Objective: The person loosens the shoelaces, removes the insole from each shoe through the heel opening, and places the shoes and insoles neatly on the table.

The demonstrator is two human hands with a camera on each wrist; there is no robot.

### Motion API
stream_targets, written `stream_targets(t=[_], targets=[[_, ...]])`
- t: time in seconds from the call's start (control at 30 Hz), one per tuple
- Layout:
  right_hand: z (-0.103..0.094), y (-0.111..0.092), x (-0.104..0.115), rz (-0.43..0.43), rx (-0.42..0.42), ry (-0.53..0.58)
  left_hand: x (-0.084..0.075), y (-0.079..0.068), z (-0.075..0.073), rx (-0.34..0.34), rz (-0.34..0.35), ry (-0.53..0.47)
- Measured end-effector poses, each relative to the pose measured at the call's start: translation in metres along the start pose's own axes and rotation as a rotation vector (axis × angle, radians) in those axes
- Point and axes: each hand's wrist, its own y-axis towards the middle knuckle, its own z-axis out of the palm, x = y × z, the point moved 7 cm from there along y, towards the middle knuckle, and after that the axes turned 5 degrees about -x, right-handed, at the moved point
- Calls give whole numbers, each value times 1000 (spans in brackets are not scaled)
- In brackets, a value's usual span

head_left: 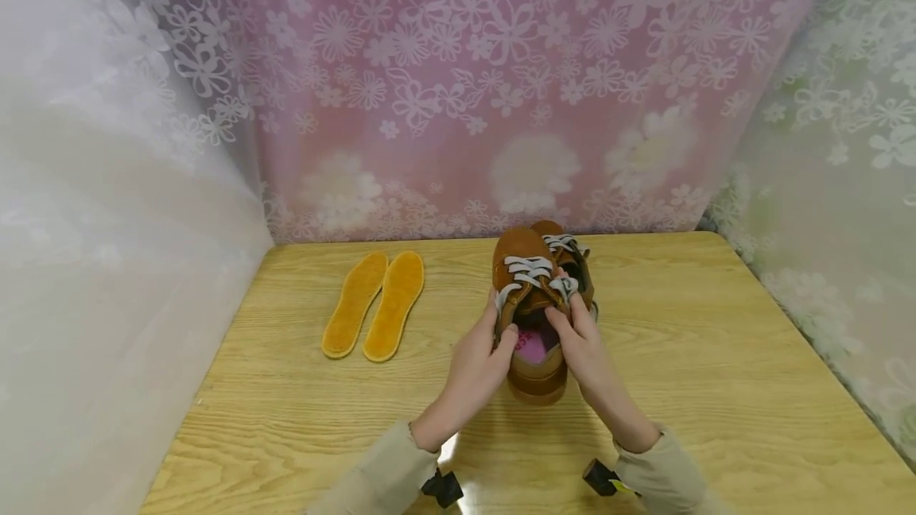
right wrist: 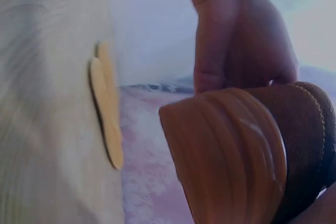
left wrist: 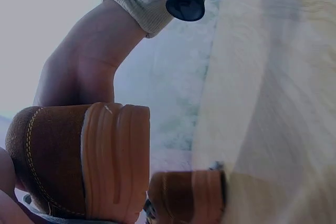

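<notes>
A brown lace-up shoe (head_left: 520, 249) with pale laces is held up between both hands, its toe pointing away and its heel toward me. My left hand (head_left: 472, 360) grips the left side of the collar, thumb at the opening's edge. On the other side my right hand (head_left: 590, 352) holds the collar, its thumb at the tongue. A pink insole (head_left: 531, 346) shows inside the opening. Both wrist views show the heel and ridged sole (left wrist: 118, 161) raised off the table. Partly hidden behind it, a matching second shoe (head_left: 585, 280) stands on the table.
Two yellow-orange insoles (head_left: 354, 304) lie side by side on the wooden table (head_left: 286, 420), left of the shoes. Pink floral cloth (head_left: 429, 102) hangs along the back edge, with pale sheets at both sides. Black wrist devices (head_left: 444, 489) hang below the sleeves.
</notes>
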Motion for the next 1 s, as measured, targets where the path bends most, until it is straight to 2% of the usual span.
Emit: stream_targets(t=[0.13, 0.3, 0.4, 0.53, 0.67, 0.77, 0.87, 1.0], targets=[[-21, -2, 6, 46, -68, 66, -18, 10, 13, 38, 55, 26], [-49, -6, 5, 58, -190, 178, -33, 21, 38, 121, 88, 28], [-71, -9, 0, 67, -272, 264, -39, 27, 59, 203, 126, 32], [-104, -14, -14, 89, -394, 354, -42, 32, 95, 347, 165, 19], [-131, -16, -33, 131, -448, 395, -39, 35, 131, 463, 169, -12], [-147, -16, -51, 182, -469, 374, -32, 35, 156, 521, 160, -37], [-156, -16, -69, 239, -459, 313, -20, 33, 175, 548, 141, -46], [-159, -12, -90, 291, -423, 220, -3, 32, 189, 544, 102, -29]])
